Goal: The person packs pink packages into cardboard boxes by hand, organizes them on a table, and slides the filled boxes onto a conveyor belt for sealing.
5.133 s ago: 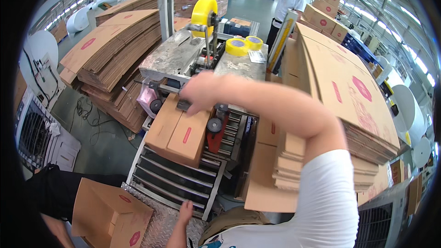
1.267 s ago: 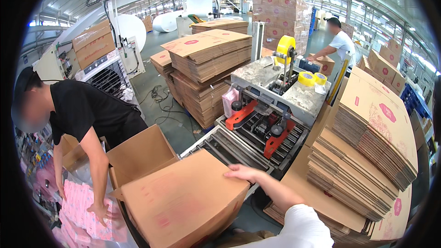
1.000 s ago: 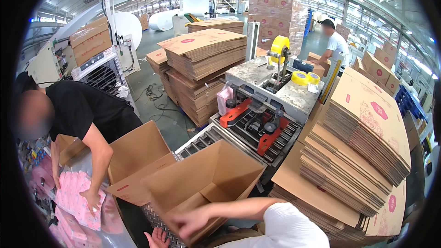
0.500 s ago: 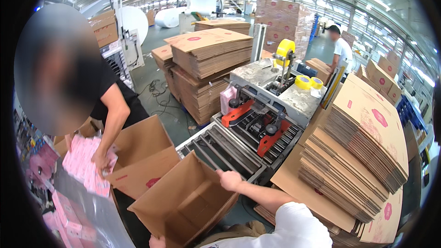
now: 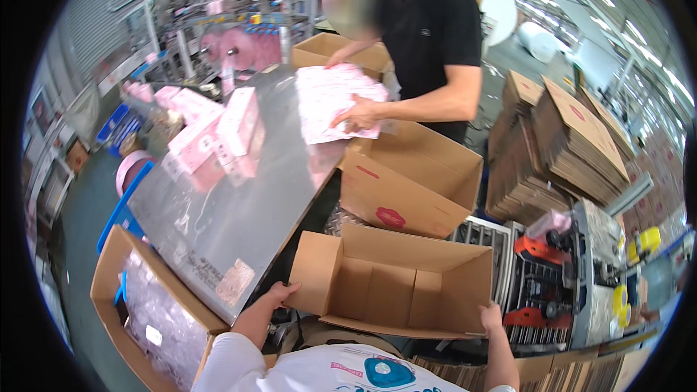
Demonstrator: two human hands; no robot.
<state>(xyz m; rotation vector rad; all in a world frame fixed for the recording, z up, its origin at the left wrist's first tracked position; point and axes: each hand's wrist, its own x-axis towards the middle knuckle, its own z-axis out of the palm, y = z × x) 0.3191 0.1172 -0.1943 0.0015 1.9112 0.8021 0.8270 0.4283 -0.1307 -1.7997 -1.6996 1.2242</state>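
Open carton (image 5: 392, 283): long axis left–right between the hands, left hand (image 5: 279, 295) gripping its left flap, right hand (image 5: 491, 316) its right corner.

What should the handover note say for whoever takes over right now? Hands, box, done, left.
Left hand grips the left flap of the open cardboard box; right hand holds its right near corner.
The box is erected, top open, nothing inside, in front of the steel table.
A co-worker across the table handles pink packs above a second open box.
Done: box opened up. Left: filling and closing it.
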